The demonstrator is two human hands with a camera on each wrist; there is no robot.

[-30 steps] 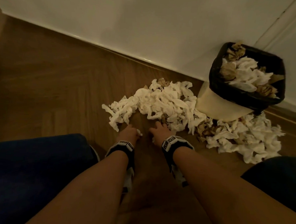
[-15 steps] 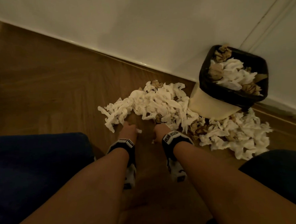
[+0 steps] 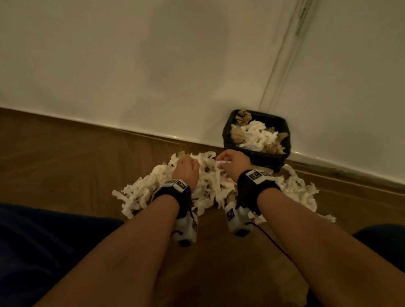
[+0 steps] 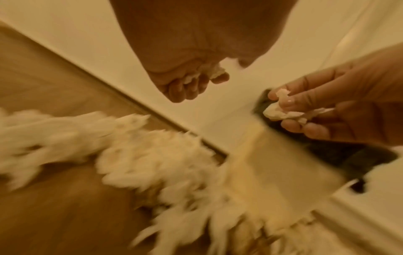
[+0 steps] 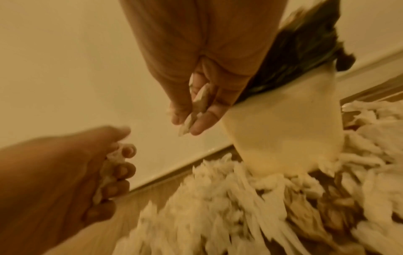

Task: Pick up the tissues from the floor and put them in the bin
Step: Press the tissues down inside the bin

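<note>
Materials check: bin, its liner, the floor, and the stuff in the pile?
Bin: looks like smooth cream plastic, matte, even colour.
Liner: thin black plastic film, wrinkled and folded over the rim.
Floor: wood or wood-look laminate, visible grain, low sheen.
Pile: soft white tissue paper, torn and crumpled, plus some brown crumpled paper.

Crumpled soft white paper tissues [image 3: 209,189] lie on a smooth wood-grain floor [image 3: 56,157] beside a bin [image 3: 255,156] lined with crinkled black plastic, against a matt painted wall [image 3: 131,55].
</note>
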